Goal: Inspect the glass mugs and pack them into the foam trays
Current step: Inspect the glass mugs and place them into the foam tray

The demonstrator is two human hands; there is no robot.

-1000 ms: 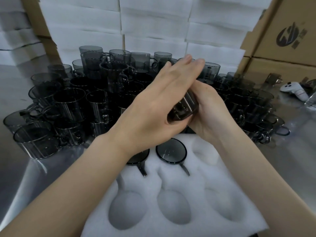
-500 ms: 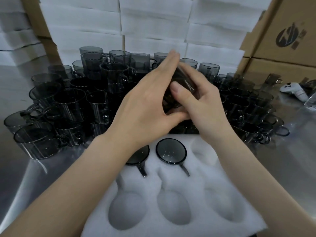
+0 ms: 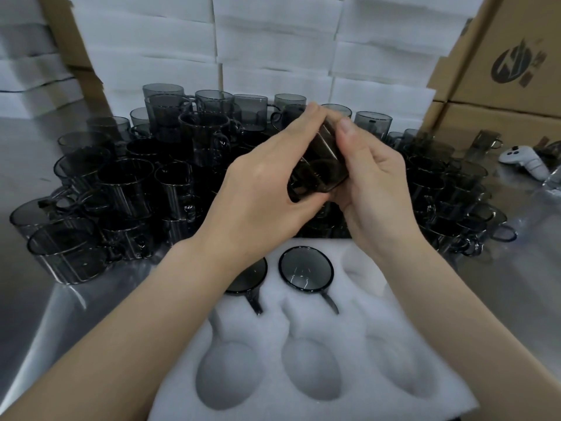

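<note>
Two hands on one glass mug [image 3: 318, 168]: left hand [image 3: 261, 189] and right hand [image 3: 373, 189] grip its sides, tilting it above the far edge of the foam tray [image 3: 349, 335], likely for inspection. Packed mugs [image 3: 305, 268] fill two far pockets.

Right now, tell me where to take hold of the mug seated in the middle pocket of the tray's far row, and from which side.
Probably pinch the mug at its round top edge, coming straight down from above. Its body is sunk in the foam tray, so the sides are covered, and its handle lies low in a slot pointing toward the person.
</note>
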